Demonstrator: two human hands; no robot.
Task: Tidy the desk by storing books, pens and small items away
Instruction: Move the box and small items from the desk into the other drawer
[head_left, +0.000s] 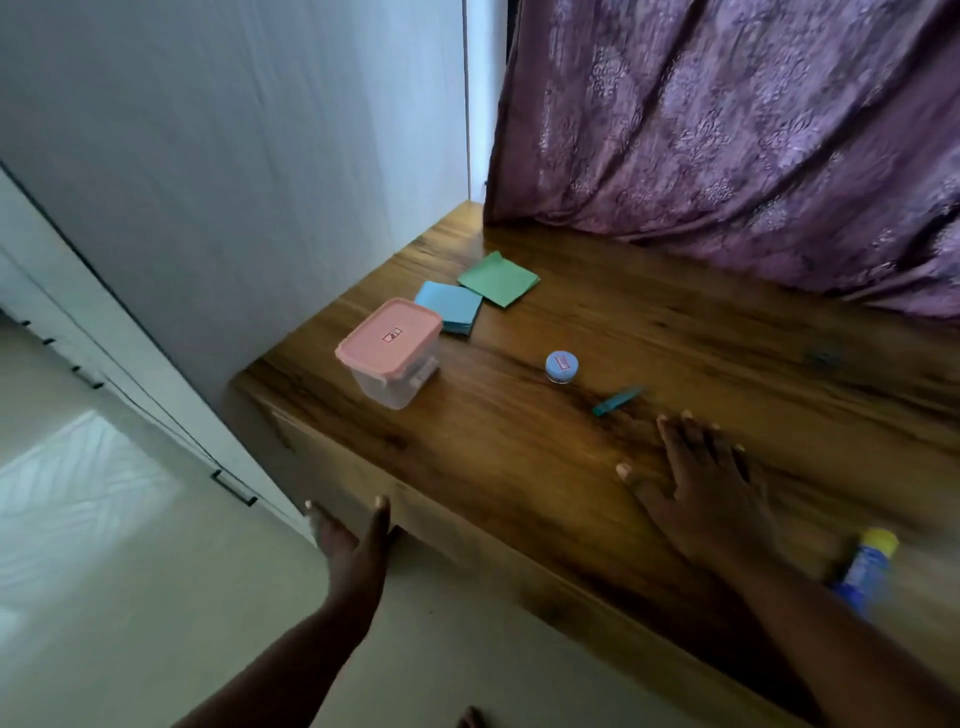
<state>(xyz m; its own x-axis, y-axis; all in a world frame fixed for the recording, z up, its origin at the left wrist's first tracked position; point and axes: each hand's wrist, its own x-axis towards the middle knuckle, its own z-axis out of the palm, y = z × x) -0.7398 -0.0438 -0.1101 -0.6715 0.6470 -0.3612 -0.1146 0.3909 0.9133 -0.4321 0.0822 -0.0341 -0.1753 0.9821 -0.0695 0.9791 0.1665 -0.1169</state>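
On the wooden desk (519, 467) stand a clear plastic box with a pink lid (390, 351), a stack of blue paper squares (451, 313), green paper squares (498, 279), a small jar with a blue lid (561, 366) and a small teal object (618, 400). My right hand (701, 483) hovers open, palm down, over the desk just below the teal object, holding nothing. My left hand (353, 540) is open at the desk's front edge, fingers spread, thumb near the underside of the desktop. A blue bottle with a yellow cap (865, 569) lies at the right, beside my right forearm.
A purple patterned curtain (753, 140) hangs over the back of the desk. A white wardrobe (208, 171) stands against the desk's left side, with dark handles (234, 487) lower down. Pale floor (104, 545) lies at the left. A toe shows at the bottom edge.
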